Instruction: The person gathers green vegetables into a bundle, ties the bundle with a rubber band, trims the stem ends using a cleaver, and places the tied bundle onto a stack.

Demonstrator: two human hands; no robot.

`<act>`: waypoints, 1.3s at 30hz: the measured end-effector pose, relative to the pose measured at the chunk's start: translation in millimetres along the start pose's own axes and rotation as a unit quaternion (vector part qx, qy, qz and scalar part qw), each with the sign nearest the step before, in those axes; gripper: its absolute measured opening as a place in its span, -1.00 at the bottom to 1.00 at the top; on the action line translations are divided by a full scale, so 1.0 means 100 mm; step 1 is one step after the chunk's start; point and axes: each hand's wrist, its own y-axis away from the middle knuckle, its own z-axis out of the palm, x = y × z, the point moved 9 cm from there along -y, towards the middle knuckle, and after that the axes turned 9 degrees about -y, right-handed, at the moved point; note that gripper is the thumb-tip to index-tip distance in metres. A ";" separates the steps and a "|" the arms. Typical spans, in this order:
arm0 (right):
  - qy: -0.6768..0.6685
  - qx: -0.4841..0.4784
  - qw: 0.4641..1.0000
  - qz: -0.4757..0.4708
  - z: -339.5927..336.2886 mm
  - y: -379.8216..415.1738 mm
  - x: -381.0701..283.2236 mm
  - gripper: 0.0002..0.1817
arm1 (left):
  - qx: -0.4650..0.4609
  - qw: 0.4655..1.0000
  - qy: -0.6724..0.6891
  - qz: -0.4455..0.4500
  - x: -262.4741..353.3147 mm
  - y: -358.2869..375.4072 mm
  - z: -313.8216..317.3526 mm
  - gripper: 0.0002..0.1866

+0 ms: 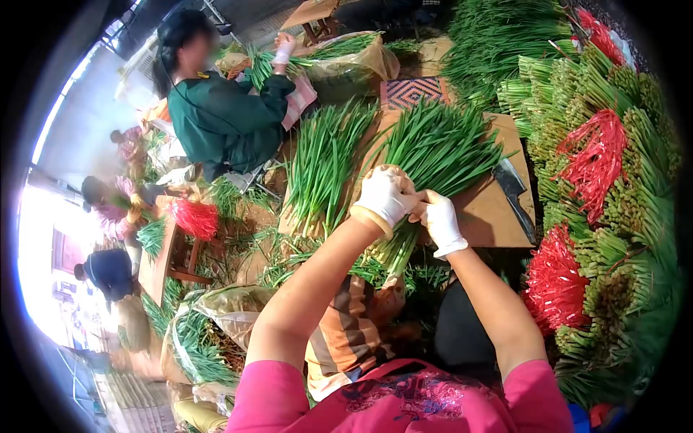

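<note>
My left hand (390, 195), in a white glove, is closed with its fingers curled. My right hand (440, 224), also white-gloved, meets it at the fingertips in a pinch. Both are over a bunch of garlic chives (444, 148), whose leaves fan out across a wooden board (498, 216). The pale stems hang toward me below my hands. Whatever is between my fingers is too small or hidden to make out. A looser pile of garlic chives (328, 162) lies to the left. Right of the bunch rests a cleaver (511, 182) with a dark handle.
Stacked bundles of greens (599, 238) rise along the right, topped by red plastic strips (595, 159). At upper left sits a person in a dark green top (224, 119), handling greens. A small wooden table (155, 263) and a bag of greens (195, 346) stand at left.
</note>
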 end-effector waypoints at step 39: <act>0.052 -0.026 0.986 -0.155 -0.07 -0.05 -1.49 -0.69 | -0.107 0.835 0.531 -0.097 -0.33 -0.19 -0.25 -0.05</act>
